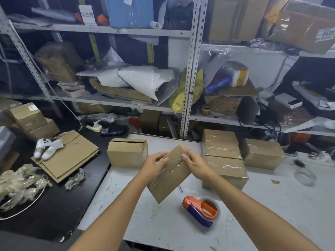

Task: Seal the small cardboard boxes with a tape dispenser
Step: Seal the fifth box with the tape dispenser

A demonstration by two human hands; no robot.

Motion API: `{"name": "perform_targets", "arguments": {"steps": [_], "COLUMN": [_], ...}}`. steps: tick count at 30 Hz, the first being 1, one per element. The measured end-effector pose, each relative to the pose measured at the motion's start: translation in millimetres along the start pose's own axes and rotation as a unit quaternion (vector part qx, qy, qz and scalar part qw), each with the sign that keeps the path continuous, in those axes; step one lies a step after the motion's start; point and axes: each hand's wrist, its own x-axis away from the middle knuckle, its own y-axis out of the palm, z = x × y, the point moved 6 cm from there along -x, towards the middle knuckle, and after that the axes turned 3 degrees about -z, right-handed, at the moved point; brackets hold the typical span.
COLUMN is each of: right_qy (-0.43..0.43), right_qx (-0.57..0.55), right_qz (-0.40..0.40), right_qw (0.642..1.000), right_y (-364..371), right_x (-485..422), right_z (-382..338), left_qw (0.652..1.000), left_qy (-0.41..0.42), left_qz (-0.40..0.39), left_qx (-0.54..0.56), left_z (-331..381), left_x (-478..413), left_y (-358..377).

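I see both hands, left (pixel 157 163) and right (pixel 194 161), gripping the tilted box (pixel 170 175) between them; tape dispenser (pixel 201 211) lies near on bench (pixel 272 205).

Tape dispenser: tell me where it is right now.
The tape dispenser lies on the white table, untouched, right of centre in the head view, just below the box that both hands hold.

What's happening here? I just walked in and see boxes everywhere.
A person is sealing small cardboard boxes. Both hands, left hand and right hand, press on a taped box held tilted over the white table. The tape dispenser lies unused. One box looks untaped; taped boxes sit right.
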Motion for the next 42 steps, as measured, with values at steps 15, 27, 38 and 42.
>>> {"name": "perform_targets", "arguments": {"steps": [15, 27, 38, 42], "right_qy": [0.067, 0.041, 0.068, 0.098], "right_qx": [-0.121, -0.023, -0.205, -0.211], "right_qz": [0.089, -0.094, 0.022, 0.002], "right_qw": [0.986, 0.994, 0.976, 0.973], "right_y": [-26.7, 40.6, 105.9, 130.0], "right_x": [4.2, -3.9, -6.2, -1.8], "right_z": [25.3, 15.7, 28.3, 46.8], "left_qw": [0.99, 0.992, 0.973, 0.971], "left_qy": [-0.068, 0.006, -0.054, -0.065], "left_qz": [0.059, 0.011, -0.012, -0.036], "left_qx": [0.111, 0.124, 0.224, 0.227], "left_z": [-21.7, -25.5, -83.6, -103.2], "left_x": [-16.0, -17.6, -11.1, -3.7], "left_y": [-27.8, -38.0, -9.0, -10.1]}}
